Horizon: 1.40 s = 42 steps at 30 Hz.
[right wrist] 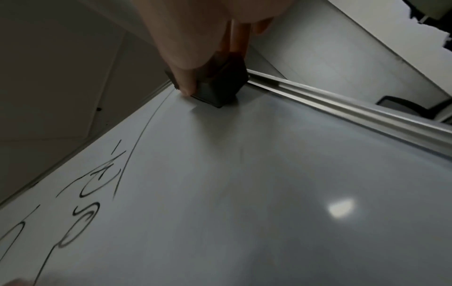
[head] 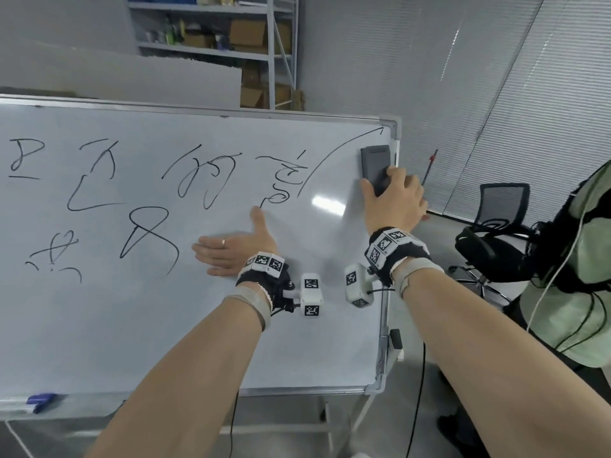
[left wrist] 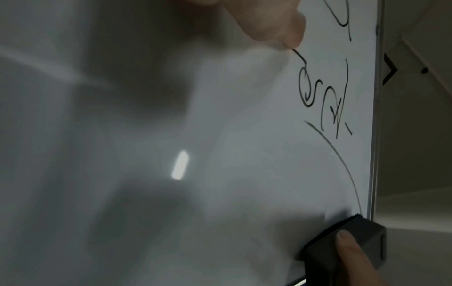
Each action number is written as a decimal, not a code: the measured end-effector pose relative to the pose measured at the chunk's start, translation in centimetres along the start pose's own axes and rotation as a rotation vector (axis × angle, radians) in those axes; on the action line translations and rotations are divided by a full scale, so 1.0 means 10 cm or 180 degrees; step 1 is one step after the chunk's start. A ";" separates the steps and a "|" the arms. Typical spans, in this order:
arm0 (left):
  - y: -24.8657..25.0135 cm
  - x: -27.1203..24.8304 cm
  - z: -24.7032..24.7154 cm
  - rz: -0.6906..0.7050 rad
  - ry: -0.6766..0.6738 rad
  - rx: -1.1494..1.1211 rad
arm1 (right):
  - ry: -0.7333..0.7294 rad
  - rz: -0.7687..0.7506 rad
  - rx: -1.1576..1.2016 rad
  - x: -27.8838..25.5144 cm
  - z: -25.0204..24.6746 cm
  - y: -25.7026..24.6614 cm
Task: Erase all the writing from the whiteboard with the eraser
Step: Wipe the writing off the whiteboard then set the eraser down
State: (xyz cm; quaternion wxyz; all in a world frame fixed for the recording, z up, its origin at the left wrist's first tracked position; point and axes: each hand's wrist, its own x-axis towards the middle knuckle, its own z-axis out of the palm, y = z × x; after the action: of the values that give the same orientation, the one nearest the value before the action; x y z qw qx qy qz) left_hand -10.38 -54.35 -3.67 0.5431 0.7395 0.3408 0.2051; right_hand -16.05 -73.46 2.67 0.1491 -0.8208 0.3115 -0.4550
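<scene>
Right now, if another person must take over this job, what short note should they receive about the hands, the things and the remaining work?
Right hand: grips the dark eraser, which lies flat on the whiteboard near its top right corner, beside the frame.
Left hand: open, flat on the board, bracing it below the writing.
Done: hard to say; the right part of the board is blank, apart from the long curved arrow.
Left: the arrow just left of the eraser, and all the black writing across the middle and left.
</scene>
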 end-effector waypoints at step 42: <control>0.11 0.11 0.05 0.0135 -0.0143 -0.0034 | -0.0328 -0.0328 0.0340 0.22 0.09 -0.33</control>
State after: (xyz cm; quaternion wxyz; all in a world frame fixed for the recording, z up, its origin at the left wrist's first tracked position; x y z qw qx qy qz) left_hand -8.97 -54.03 -2.91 0.5501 0.7480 0.3117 0.2017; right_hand -13.20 -72.43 5.35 0.1849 -0.8490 0.2360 -0.4352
